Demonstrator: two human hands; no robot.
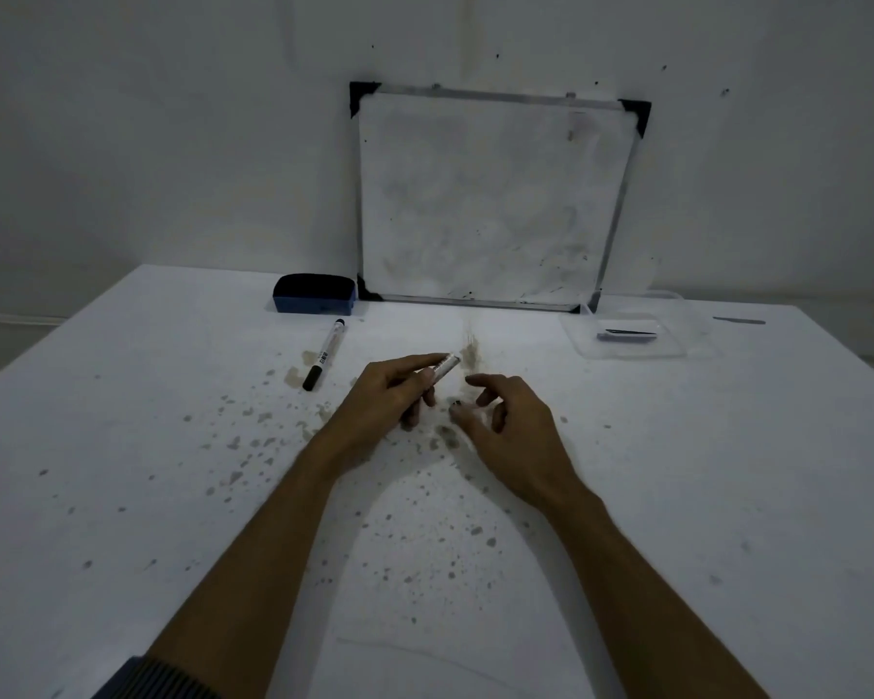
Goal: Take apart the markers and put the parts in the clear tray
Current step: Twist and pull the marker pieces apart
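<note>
White and speckled with grey-brown stains, the table (122, 446) fills the lower 2 thirds of the head view, set against a bare, dim wall. At center frame, the left hand (389, 393) is closed around a marker barrel (442, 368), its pale end poking up and to the right past the fingers. Just beside it, the right hand (505, 421) hovers with fingers loosely curled and apart, gripping nothing that can be made out; a small dark spot near its fingertips is too blurred to identify. A second marker (325, 354), capped in black at both ends, lies on the table left of the hands, well apart from them. In the upper right of the table sits the clear tray (677, 350), holding a few pale and dark parts (626, 332). A whiteboard (490, 194) with black corner pieces leans on the wall at upper center, and a blue eraser (315, 294) rests just left of its lower corner. A ribbed sleeve cuff (157, 681) shows at the bottom left edge.
</note>
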